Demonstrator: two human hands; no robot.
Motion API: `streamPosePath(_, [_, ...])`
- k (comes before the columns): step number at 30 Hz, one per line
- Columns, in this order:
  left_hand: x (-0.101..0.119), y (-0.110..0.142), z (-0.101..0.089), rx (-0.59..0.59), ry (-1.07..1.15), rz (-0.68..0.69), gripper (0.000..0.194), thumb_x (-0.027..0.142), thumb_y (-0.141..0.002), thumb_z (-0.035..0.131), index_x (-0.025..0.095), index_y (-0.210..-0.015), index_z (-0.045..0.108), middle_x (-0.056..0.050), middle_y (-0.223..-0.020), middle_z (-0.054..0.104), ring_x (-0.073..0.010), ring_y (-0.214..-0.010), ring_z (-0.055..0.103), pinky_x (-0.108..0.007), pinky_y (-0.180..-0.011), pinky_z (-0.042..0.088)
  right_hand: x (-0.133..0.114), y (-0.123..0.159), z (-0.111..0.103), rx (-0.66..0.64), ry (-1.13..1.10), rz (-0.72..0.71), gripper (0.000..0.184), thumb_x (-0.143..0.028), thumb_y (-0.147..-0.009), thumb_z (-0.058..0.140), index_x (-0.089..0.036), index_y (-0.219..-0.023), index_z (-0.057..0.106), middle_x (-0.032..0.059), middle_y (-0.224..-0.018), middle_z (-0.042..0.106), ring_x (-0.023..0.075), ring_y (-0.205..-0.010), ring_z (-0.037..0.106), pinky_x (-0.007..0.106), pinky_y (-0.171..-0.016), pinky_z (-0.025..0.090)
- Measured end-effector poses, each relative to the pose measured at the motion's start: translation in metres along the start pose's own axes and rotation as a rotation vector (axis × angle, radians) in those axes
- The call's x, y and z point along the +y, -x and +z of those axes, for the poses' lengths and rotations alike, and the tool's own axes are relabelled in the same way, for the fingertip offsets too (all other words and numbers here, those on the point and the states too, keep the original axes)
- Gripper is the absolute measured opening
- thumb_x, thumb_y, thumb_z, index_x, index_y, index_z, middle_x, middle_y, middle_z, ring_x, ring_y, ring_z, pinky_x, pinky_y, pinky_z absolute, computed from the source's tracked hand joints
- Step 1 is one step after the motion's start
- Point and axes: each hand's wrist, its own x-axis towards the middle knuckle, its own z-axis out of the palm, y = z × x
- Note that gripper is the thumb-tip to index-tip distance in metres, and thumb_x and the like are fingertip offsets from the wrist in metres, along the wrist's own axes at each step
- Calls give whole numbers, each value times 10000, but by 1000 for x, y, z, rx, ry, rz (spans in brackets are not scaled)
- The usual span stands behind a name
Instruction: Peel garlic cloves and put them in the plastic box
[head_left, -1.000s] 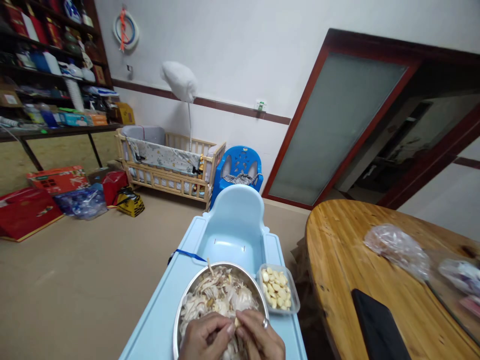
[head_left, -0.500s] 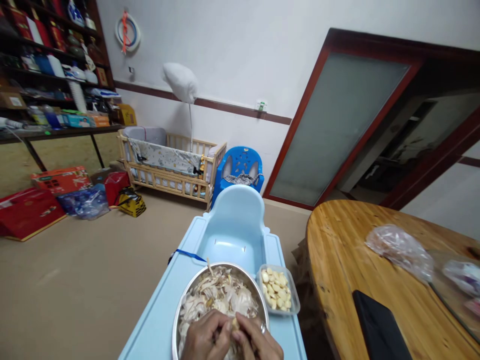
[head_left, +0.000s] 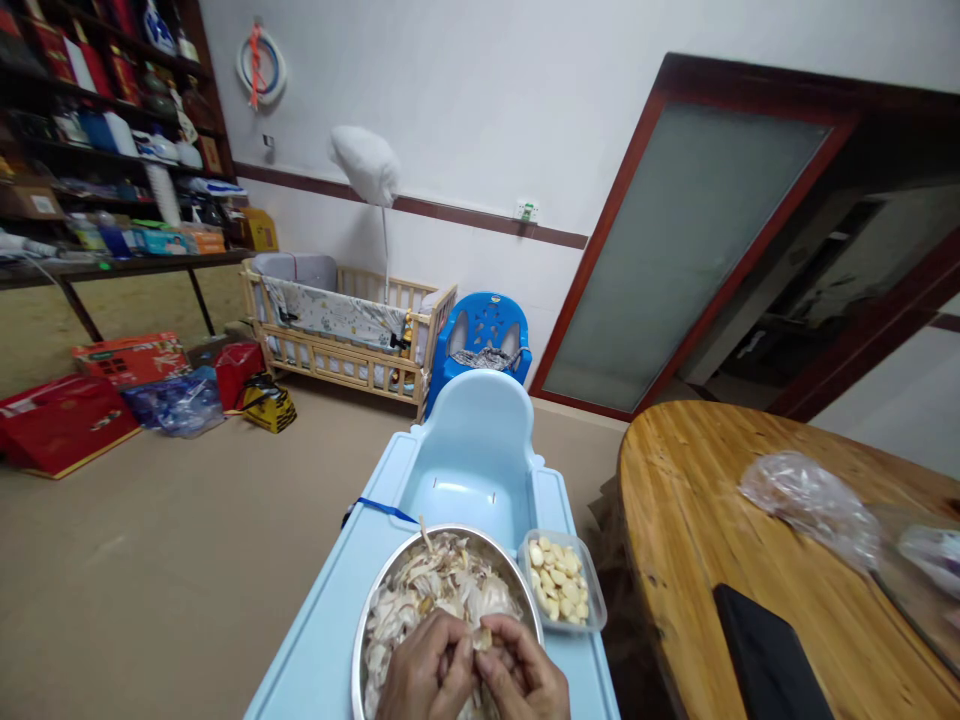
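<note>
A garlic clove is pinched between the fingertips of both hands, over a round metal bowl. My left hand is closed on the clove from the left. From the right, my right hand grips it too, thumb and index finger together. Papery garlic skins fill the bowl below the hands. Right beside the bowl, a clear plastic container holds several peeled garlic cloves. Both stand on the tray of a light blue high chair.
On the right a wooden table carries a black phone and a plastic bag. A blue chair and a wooden crib stand by the wall. Red bags and boxes lie on the floor at left.
Both hands have shifted slightly right in the picture, as has the whole scene. The fingers have moved a little around the garlic clove, which still sits between them.
</note>
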Motion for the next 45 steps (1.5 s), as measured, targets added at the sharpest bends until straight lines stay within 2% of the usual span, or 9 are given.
streamPosePath(4, [-3,1,3,37,-14,34,280,271,-898,389,198,-660,517,19,-582,566,-117,-499,555,-180,-492,400,-12,-6,2,35,-249,180,409,-423,-528,796,-154,-814,680,29,-554,687,154,-469,620,237,-508,501])
streamPosePath(9, [-4,-1,-2,108,-84,15,316,309,-919,357,201,-663,506,11,-587,541,-138,-524,538,-212,-516,398,-21,-17,-9,23,-360,262,361,-323,-589,793,-148,-881,671,35,-629,700,142,-541,623,228,-547,494])
streamPosePath(16, [-14,-7,-10,-48,-202,44,260,236,-899,405,193,-666,511,-9,-630,559,-159,-570,564,-245,-535,420,-15,-21,-13,-44,-295,249,364,-357,-632,759,-154,-930,707,46,-698,707,132,-571,607,230,-598,488])
streamPosePath(19, [-14,-10,-11,-107,-188,104,190,166,-879,405,188,-763,555,-32,-684,603,-171,-622,596,-252,-562,465,-13,-20,-13,-78,-243,227,344,-380,-655,736,-173,-928,719,38,-680,703,127,-568,598,219,-601,484])
streamPosePath(26, [-2,-19,-8,-48,-142,262,251,100,-850,370,136,-984,580,-100,-816,671,-206,-728,639,-302,-639,534,-9,-19,-14,-170,69,54,290,-354,-780,608,-177,-989,700,74,-718,729,178,-613,645,246,-603,522])
streamPosePath(30, [3,-24,-8,-45,-123,287,240,131,-887,360,161,-931,594,-83,-794,680,-207,-702,641,-323,-645,538,-6,-19,-16,-178,355,-215,234,-246,-806,558,-203,-983,704,99,-981,721,233,-898,661,285,-801,512])
streamPosePath(33, [5,-27,-9,-49,-111,301,262,148,-905,338,178,-863,594,-69,-752,679,-206,-664,635,-324,-611,533,-7,-19,-17,-219,488,-398,278,-164,-817,516,-219,-1038,676,79,-976,724,211,-887,672,265,-799,520])
streamPosePath(38, [4,-27,-10,-79,-129,284,294,142,-907,312,177,-775,572,-63,-695,663,-206,-624,621,-316,-571,513,-9,-18,-16,-278,578,-576,352,-96,-820,492,-213,-1128,618,82,-973,716,194,-856,679,247,-766,541])
streamPosePath(45, [0,-26,-10,-121,-176,236,265,129,-858,331,178,-727,555,-54,-646,633,-193,-595,604,-281,-551,475,-9,-18,-12,-307,494,-621,333,-144,-841,492,-231,-1138,615,94,-935,715,206,-833,679,269,-717,557])
